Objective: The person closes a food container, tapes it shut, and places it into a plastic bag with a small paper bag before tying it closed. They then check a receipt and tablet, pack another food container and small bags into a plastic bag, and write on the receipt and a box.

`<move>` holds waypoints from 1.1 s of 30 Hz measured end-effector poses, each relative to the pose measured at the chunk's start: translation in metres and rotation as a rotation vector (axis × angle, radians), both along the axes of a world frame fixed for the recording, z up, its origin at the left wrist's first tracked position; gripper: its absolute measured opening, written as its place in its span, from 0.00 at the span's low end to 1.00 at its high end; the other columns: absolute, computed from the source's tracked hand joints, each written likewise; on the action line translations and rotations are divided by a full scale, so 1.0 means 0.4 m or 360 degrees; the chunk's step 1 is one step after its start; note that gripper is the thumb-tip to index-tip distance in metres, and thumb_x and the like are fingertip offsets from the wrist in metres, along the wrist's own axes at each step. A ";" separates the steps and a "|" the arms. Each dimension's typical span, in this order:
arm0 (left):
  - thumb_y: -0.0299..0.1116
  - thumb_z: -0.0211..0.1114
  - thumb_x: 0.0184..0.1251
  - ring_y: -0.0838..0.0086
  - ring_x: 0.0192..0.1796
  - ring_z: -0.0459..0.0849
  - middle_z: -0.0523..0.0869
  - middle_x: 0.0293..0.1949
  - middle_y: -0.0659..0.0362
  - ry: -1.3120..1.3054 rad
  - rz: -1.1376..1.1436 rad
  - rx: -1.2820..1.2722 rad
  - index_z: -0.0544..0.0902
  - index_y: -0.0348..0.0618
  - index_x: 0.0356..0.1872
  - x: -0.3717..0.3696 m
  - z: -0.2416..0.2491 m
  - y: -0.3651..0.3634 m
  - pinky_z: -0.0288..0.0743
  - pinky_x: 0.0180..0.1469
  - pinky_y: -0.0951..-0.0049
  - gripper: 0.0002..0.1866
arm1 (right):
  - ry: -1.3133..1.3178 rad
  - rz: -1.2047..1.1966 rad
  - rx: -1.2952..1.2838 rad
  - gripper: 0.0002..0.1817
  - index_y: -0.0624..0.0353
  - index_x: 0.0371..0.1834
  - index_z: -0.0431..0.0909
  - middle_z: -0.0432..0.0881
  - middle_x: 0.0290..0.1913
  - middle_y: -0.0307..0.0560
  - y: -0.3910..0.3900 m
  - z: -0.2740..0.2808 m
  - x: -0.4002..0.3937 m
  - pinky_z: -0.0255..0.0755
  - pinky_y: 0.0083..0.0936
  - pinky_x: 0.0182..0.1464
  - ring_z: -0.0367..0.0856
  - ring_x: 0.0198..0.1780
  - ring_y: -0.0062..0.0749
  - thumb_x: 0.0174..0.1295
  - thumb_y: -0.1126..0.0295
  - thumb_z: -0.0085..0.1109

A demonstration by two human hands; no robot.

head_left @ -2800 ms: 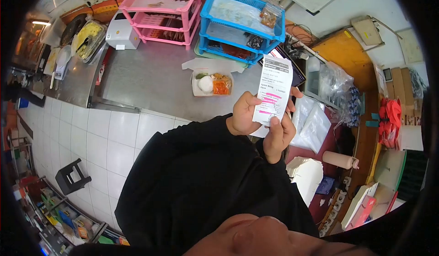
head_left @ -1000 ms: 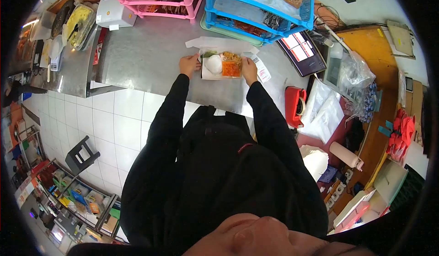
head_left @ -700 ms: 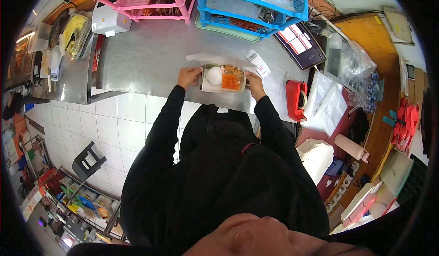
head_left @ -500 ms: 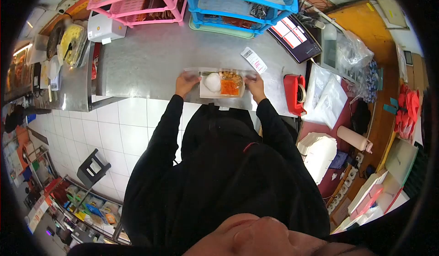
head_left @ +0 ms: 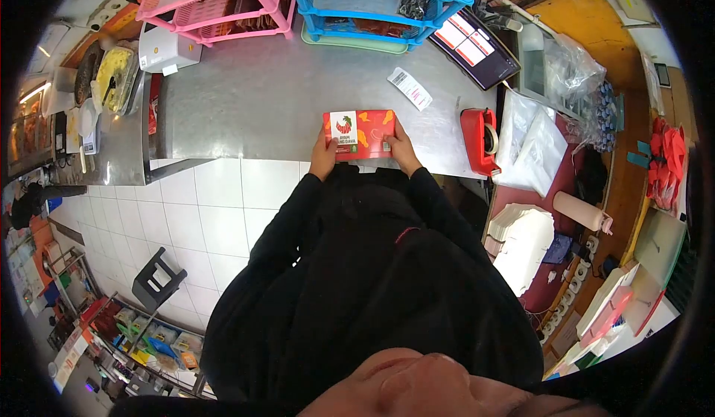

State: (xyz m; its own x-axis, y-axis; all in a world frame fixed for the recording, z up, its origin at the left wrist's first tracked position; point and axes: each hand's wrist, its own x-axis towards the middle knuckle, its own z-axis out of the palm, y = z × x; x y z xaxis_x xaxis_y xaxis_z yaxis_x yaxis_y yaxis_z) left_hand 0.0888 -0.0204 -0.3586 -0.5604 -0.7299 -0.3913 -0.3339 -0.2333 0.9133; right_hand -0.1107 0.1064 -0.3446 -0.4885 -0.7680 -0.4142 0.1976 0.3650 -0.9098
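Observation:
A red cardboard meal box [head_left: 372, 122] with yellow shapes and a white logo panel sits at the front edge of the steel table, its lid down. The food inside is hidden. My left hand [head_left: 324, 152] grips its left front corner, thumb on top of the lid. On the right side, my right hand [head_left: 401, 149] holds the box the same way, fingers along the side and thumb on the lid. Beyond the box, a printed paper slip [head_left: 410, 88] lies on the table.
A red tape dispenser [head_left: 480, 141] stands right of the box, beside clear plastic bags [head_left: 527, 145]. A tablet [head_left: 475, 48] leans at the back right. Blue shelves [head_left: 372, 37], a pink rack [head_left: 216, 28] and a white label printer [head_left: 167, 50] line the back. Stacked white cartons [head_left: 521, 245] lie lower right.
The box was open, showing white rice and orange food; now its red lid is down over them. Both hands have moved closer together onto its sides.

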 end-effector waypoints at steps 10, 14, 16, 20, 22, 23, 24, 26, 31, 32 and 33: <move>0.42 0.73 0.55 0.75 0.42 0.82 0.84 0.40 0.53 -0.0053 0.0096 0.0247 0.79 0.26 0.48 -0.027 0.172 -0.064 0.74 0.46 0.78 0.28 | 0.0061 -0.0182 0.0228 0.35 0.73 0.57 0.72 0.83 0.45 0.56 0.004 0.141 -0.057 0.71 0.23 0.50 0.81 0.44 0.28 0.55 0.54 0.66; 0.45 0.76 0.50 0.74 0.44 0.81 0.84 0.44 0.50 0.0102 0.0297 0.0396 0.77 0.26 0.51 -0.030 0.151 -0.054 0.75 0.47 0.76 0.34 | 0.0240 0.0081 0.0545 0.42 0.74 0.57 0.72 0.82 0.45 0.56 0.013 0.175 -0.089 0.71 0.25 0.47 0.81 0.44 0.32 0.51 0.44 0.65; 0.45 0.76 0.50 0.75 0.44 0.81 0.84 0.43 0.51 0.0073 0.0312 0.0442 0.76 0.26 0.53 -0.033 0.157 -0.052 0.74 0.47 0.77 0.35 | 0.0142 0.0056 0.0446 0.42 0.73 0.56 0.73 0.83 0.44 0.54 0.022 0.162 -0.090 0.71 0.24 0.47 0.80 0.44 0.31 0.51 0.44 0.65; 0.48 0.70 0.57 0.77 0.41 0.80 0.84 0.39 0.56 -0.0054 0.0265 0.0491 0.79 0.29 0.51 -0.036 0.171 -0.062 0.73 0.43 0.78 0.30 | -0.0149 -0.0030 0.0519 0.38 0.73 0.55 0.74 0.83 0.44 0.52 0.024 0.183 -0.080 0.70 0.22 0.48 0.79 0.44 0.28 0.54 0.47 0.64; 0.49 0.67 0.60 0.78 0.39 0.80 0.85 0.37 0.57 -0.0131 0.0279 0.0528 0.81 0.31 0.49 -0.032 0.164 -0.070 0.73 0.41 0.78 0.28 | -0.0228 -0.0053 0.0507 0.31 0.72 0.54 0.75 0.83 0.44 0.48 0.018 0.193 -0.065 0.70 0.21 0.48 0.78 0.43 0.26 0.59 0.53 0.61; 0.49 0.64 0.62 0.79 0.38 0.80 0.85 0.36 0.59 -0.0105 0.0231 0.0538 0.81 0.31 0.48 -0.030 0.155 -0.072 0.73 0.39 0.77 0.27 | -0.0231 -0.0055 0.0505 0.31 0.72 0.54 0.75 0.83 0.44 0.48 0.016 0.191 -0.064 0.70 0.21 0.48 0.78 0.43 0.26 0.59 0.53 0.61; 0.50 0.62 0.65 0.79 0.36 0.79 0.85 0.34 0.60 -0.0076 0.0184 0.0551 0.82 0.32 0.47 -0.028 0.138 -0.075 0.73 0.37 0.75 0.26 | -0.0256 0.0003 0.0539 0.31 0.67 0.56 0.75 0.82 0.44 0.46 0.015 0.183 -0.066 0.68 0.27 0.49 0.76 0.46 0.29 0.60 0.51 0.58; 0.48 0.61 0.65 0.77 0.35 0.80 0.85 0.33 0.58 -0.0052 0.0118 0.0442 0.82 0.31 0.46 -0.023 0.088 -0.080 0.73 0.37 0.74 0.25 | -0.0285 0.0060 0.0575 0.31 0.62 0.58 0.75 0.81 0.45 0.45 0.014 0.150 -0.064 0.67 0.32 0.49 0.74 0.49 0.31 0.60 0.48 0.56; 0.46 0.60 0.66 0.63 0.36 0.82 0.85 0.36 0.46 -0.0302 -0.0501 -0.0111 0.81 0.33 0.46 -0.005 0.007 -0.109 0.74 0.42 0.69 0.23 | 0.1192 0.1008 0.0686 0.26 0.63 0.55 0.75 0.80 0.42 0.55 0.004 -0.019 -0.061 0.69 0.42 0.52 0.76 0.50 0.49 0.67 0.51 0.44; 0.46 0.57 0.67 0.58 0.38 0.81 0.83 0.39 0.43 -0.0356 -0.0459 -0.0040 0.80 0.35 0.48 -0.012 -0.011 -0.107 0.73 0.44 0.66 0.22 | 0.1191 0.1006 0.0686 0.26 0.63 0.55 0.75 0.80 0.42 0.55 -0.001 -0.019 -0.043 0.69 0.42 0.52 0.76 0.50 0.49 0.67 0.51 0.44; 0.46 0.55 0.69 0.52 0.40 0.80 0.81 0.41 0.41 -0.0409 -0.0417 0.0030 0.79 0.37 0.51 -0.020 -0.030 -0.106 0.73 0.47 0.63 0.22 | 0.1089 0.0495 0.0908 0.28 0.63 0.55 0.74 0.78 0.43 0.56 -0.023 0.037 0.006 0.67 0.46 0.52 0.76 0.50 0.50 0.69 0.49 0.38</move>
